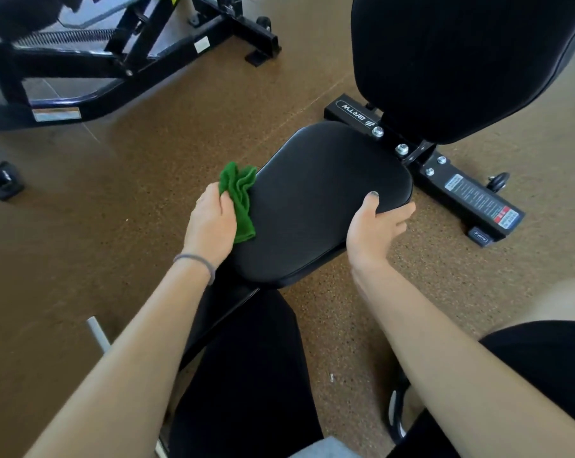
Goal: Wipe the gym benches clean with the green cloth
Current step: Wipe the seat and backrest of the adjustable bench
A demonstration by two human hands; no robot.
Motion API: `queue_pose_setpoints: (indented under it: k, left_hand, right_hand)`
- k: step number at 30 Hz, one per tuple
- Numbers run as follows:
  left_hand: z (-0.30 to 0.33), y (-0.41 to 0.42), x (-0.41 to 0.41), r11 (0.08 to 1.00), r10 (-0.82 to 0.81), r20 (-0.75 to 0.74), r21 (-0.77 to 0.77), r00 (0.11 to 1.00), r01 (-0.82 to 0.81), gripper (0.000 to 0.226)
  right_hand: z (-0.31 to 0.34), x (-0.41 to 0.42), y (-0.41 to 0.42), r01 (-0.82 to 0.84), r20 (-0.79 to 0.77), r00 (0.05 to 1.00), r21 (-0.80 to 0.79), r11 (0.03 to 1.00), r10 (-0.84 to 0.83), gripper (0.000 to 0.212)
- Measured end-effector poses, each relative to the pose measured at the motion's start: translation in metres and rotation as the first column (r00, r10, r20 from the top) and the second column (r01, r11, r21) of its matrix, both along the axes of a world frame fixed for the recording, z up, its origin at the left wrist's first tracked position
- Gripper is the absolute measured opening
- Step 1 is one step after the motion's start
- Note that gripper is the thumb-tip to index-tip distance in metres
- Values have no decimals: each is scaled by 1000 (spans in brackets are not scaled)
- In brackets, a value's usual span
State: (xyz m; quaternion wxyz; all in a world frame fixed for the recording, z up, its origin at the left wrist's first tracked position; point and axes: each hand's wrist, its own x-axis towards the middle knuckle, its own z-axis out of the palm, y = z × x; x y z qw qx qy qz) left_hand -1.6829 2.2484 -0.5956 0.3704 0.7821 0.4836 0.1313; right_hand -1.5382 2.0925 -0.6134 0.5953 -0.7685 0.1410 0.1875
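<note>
A black machine frame point(120, 61) is cut off at the upper left. The left hand point(210, 223) bunches the green cloth point(241, 200) against the seat pad's point(312, 206) left edge. The right hand point(375, 226) grips its right edge, fingers curled underneath, partly hidden. The backrest point(461, 61) runs out of frame.

Bright, even light, prob daylight. Soft sheen on black seat pad point(329, 200) and backrest point(461, 61); no hard glare. Shadows faint, diffuse on brown floor point(147, 160). Wide-angle bend at edges: forearms stretched, frame at top left point(81, 61) curved. Centre sharp; corners, bottom edge soft. Label text blurry.
</note>
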Motion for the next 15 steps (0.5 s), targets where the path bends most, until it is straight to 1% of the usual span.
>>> queue_pose_setpoints:
  k: [2, 4, 6, 8, 10, 12, 13, 15]
  left_hand:
    - [-10, -19, -14, 988, 151, 148, -32, 977, -148, 28]
    - [-18, -45, -24, 957, 291, 277, -64, 916, -284, 34]
    - [-24, -76, -29, 927, 365, 360, -58, 859, -370, 40]
    - [-29, -105, -26, 908, 387, 420, -21, 821, -418, 48]
    - [-28, -121, -15, 891, 410, 454, -13, 791, -455, 51]
    - [-26, -115, -8, 880, 429, 452, -14, 782, -475, 49]
    - [-27, -105, -9, 889, 411, 451, -8, 792, -457, 48]
    - [-25, -75, -11, 915, 367, 394, 9, 842, -403, 43]
  right_hand:
    - [0, 1, 0, -7, -6, 1000, -4, 1000, 7, 76]
    - [1, 1, 0, -8, -10, 1000, -2, 1000, 8, 77]
    - [3, 0, 2, 0, -18, 1000, 6, 1000, 1, 77]
    - [3, -1, 2, 5, -18, 1000, 8, 1000, -5, 77]
    - [1, 0, 3, 6, -12, 1000, 9, 1000, -6, 77]
    - [0, 0, 3, 5, -30, 1000, 8, 1000, -5, 77]
    - [0, 0, 3, 7, -35, 999, 9, 1000, -7, 77]
    - [0, 0, 4, 8, -33, 999, -1, 1000, -8, 77]
